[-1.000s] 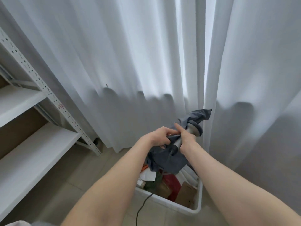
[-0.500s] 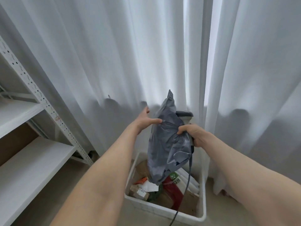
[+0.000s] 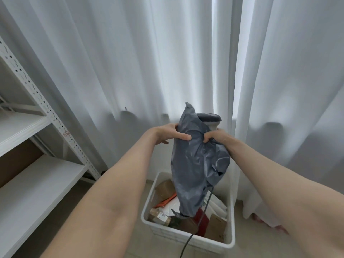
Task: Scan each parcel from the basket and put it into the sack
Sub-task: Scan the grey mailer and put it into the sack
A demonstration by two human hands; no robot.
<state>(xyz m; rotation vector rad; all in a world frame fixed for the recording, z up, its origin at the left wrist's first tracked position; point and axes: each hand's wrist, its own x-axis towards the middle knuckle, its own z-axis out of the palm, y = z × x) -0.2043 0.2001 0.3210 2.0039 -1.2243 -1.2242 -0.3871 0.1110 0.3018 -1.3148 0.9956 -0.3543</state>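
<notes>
A grey parcel (image 3: pixel 197 161) is gripped near its top by the left hand (image 3: pixel 167 135) and right hand (image 3: pixel 217 138) above the white basket (image 3: pixel 204 243); a scanner (image 3: pixel 211 117) is seen just behind.

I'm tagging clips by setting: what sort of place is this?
Probably a parcel-handling storeroom: a white basket of parcels, slotted metal shelving, and a corded scanner held behind a grey mailer.

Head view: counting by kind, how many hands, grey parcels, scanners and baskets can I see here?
hands: 2 (left hand, right hand)
grey parcel: 1
scanner: 1
basket: 1
total: 5
</notes>
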